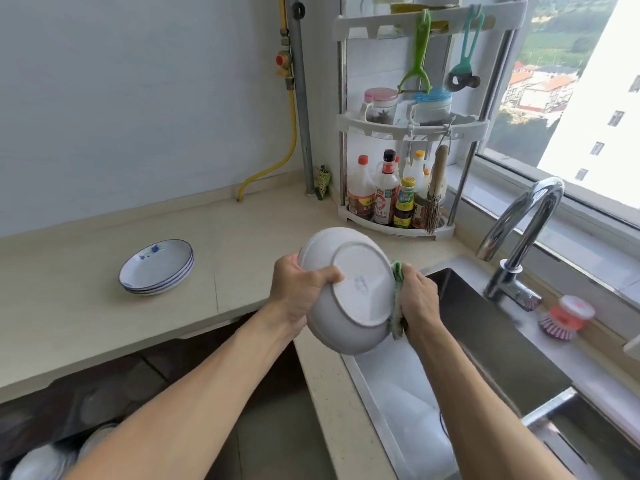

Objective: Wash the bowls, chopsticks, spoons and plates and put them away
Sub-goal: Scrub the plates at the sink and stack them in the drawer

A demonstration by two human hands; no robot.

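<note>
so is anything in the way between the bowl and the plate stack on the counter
Nothing visible. The bowl, held by the left hand with the right hand pressing a cloth to its rim, has only bare counter between it and the plates.

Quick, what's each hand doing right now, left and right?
Left hand: grips the white bowl by its rim, bottom facing the camera.
Right hand: fingers curled round the green cloth, pressing it against the bowl's side.
</note>
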